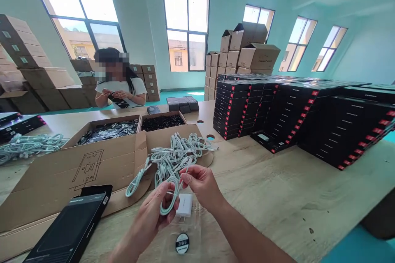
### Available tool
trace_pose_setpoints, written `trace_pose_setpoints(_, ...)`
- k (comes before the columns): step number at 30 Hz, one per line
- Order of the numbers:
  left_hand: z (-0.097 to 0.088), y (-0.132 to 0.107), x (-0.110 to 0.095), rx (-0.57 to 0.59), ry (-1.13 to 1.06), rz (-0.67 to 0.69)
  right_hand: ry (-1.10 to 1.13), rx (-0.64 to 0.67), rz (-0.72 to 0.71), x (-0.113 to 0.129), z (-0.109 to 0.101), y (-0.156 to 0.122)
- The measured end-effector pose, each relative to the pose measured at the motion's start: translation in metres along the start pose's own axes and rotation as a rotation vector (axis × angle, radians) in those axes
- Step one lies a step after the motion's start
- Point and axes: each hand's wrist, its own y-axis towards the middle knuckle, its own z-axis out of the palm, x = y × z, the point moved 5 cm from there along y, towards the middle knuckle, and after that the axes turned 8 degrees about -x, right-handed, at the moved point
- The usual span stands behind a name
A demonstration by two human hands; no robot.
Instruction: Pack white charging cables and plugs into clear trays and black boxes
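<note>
A coiled white cable is gripped by my left hand, its loops hanging between thumb and fingers. My right hand pinches an end of the same cable just above the coil. Right below my hands, a white charger plug lies in a clear plastic tray. A round black-and-white label shows nearer to me in that tray. Behind my hands, a heap of coiled white cables rests on cardboard. At lower left lies a black box with one end flap open.
Stacks of black boxes fill the table's right side. Two cardboard trays hold small dark pieces. More white cables lie at far left. Across the table, a co-worker holds a dark item. Cartons stand behind.
</note>
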Motion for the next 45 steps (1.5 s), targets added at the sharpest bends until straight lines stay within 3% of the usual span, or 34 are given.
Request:
trace_pose_setpoints(2, -0.003, 0.002, -0.001, -0.085, 0.035, 0.017, -0.079, -0.011, -0.083, 0.007, 0.001, -0.005)
trace_pose_setpoints(4, -0.005, 0.002, -0.005, -0.174, 0.118, 0.100, -0.238, 0.004, -0.252, 0.015, 0.006, -0.015)
trace_pose_setpoints(6, -0.003, 0.002, -0.010, -0.213, 0.206, 0.200, -0.376, 0.070, -0.431, 0.022, 0.016, -0.027)
trace_pose_setpoints(8, 0.000, 0.002, -0.013, -0.214, 0.261, 0.253, -0.405, 0.141, -0.500, 0.023, 0.025, -0.036)
trace_pose_setpoints(10, 0.002, 0.002, -0.014, -0.217, 0.273, 0.258, -0.320, 0.144, -0.402, 0.018, 0.026, -0.035)
trace_pose_setpoints(14, 0.000, -0.001, -0.018, -0.261, 0.250, 0.275, 0.026, -0.028, -0.016, 0.001, 0.011, -0.012)
trace_pose_setpoints(16, -0.001, -0.002, -0.020, -0.289, 0.212, 0.297, 0.071, -0.075, 0.100, -0.007, 0.003, -0.002)
trace_pose_setpoints(22, 0.004, -0.005, -0.024, -0.248, 0.260, 0.373, -0.432, 0.159, 0.187, -0.014, -0.010, 0.000)
trace_pose_setpoints(24, 0.006, -0.006, -0.023, -0.221, 0.261, 0.343, -0.562, 0.279, 0.100, -0.007, -0.007, -0.007)
trace_pose_setpoints(27, 0.008, -0.006, -0.019, -0.163, 0.228, 0.235, -0.773, 0.436, -0.218, 0.009, 0.004, -0.017)
trace_pose_setpoints(30, 0.005, -0.007, -0.014, -0.135, 0.147, 0.090, -0.804, 0.389, -0.427, 0.019, 0.009, -0.019)
trace_pose_setpoints(32, 0.002, -0.008, -0.012, -0.130, 0.108, 0.039, -0.772, 0.311, -0.461, 0.022, 0.009, -0.017)
trace_pose_setpoints(36, -0.002, -0.009, -0.015, -0.126, 0.138, 0.096, -0.658, 0.098, -0.482, 0.029, 0.003, -0.016)
trace_pose_setpoints(42, 0.007, -0.017, -0.019, -0.068, 0.239, 0.129, -0.702, 0.130, -0.708, 0.040, 0.013, -0.029)
trace_pose_setpoints(45, 0.014, -0.021, -0.021, -0.031, 0.252, 0.112, -0.404, 0.068, -0.563, 0.044, 0.007, -0.026)
